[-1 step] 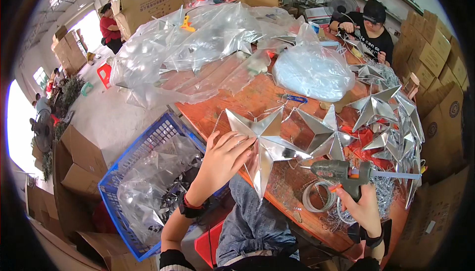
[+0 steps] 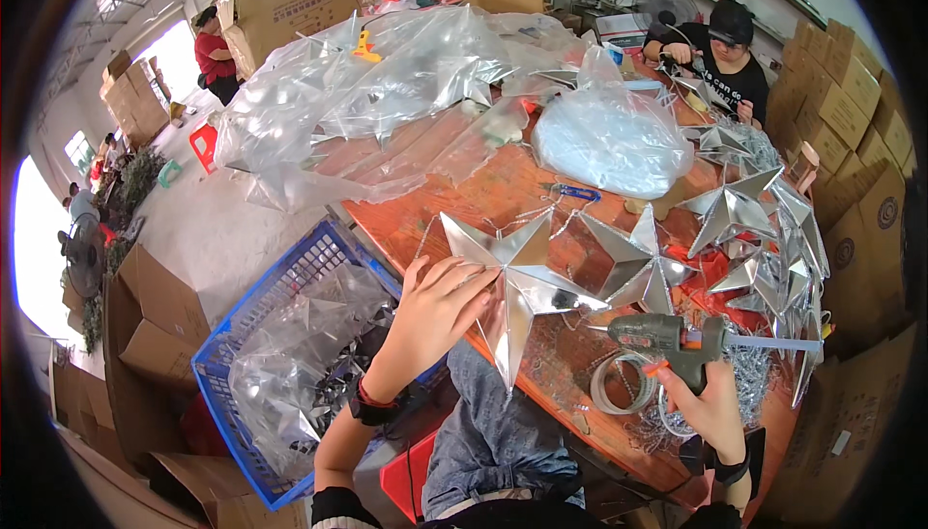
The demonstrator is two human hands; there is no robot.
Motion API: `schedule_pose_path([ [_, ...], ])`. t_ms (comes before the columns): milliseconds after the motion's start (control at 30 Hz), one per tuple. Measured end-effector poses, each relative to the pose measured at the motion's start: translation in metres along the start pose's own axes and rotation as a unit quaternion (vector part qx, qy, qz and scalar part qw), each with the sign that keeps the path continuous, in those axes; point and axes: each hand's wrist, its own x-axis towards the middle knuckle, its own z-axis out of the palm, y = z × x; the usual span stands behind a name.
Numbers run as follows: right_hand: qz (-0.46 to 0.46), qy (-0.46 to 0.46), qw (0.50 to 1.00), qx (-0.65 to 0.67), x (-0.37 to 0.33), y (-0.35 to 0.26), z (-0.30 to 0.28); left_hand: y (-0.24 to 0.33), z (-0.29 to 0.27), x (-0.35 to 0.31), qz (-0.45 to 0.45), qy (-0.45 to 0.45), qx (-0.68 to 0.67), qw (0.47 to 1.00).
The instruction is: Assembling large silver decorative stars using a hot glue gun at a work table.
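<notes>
My left hand [image 2: 447, 299] holds a shiny silver five-pointed star [image 2: 527, 273] at the table's near edge, its fingers lying across the star's left side. One point of the star juts out past the edge. My right hand [image 2: 710, 403] is closed round the handle of a dark green hot glue gun [image 2: 650, 333] with an orange trigger. A pale glue stick [image 2: 773, 341] sticks out of its back. The gun's nozzle faces left, close to the star's right lower point. Directly behind lies another silver star [image 2: 633, 260], with beaded silver strings near its tips.
More silver stars [image 2: 739, 208] pile up on the right over tinsel and red material. Clear plastic bags [image 2: 387, 75] cover the far table, beside a bulging bag [image 2: 614, 138]. A blue crate [image 2: 256, 312] stands at left. A co-worker [image 2: 720, 60] sits at far right. Cartons [image 2: 851, 104] line the wall.
</notes>
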Motion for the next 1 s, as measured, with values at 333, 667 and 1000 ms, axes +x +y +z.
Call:
schedule_pose_path([
  [333, -0.089, 0.01, 0.99, -0.108, -0.024, 0.05, -0.011, -0.002, -0.001, 0.007, 0.009, -0.002, -0.033, 0.999],
  [667, 0.044, -0.006, 0.997, -0.061, -0.015, 0.082, -0.006, -0.005, -0.002, 0.013, 0.028, -0.01, -0.041, 0.999],
  [1000, -0.053, 0.072, 0.989, -0.116, -0.015, 0.105, 0.009, -0.002, -0.001, 0.017, 0.007, -0.009, -0.055, 0.998],
])
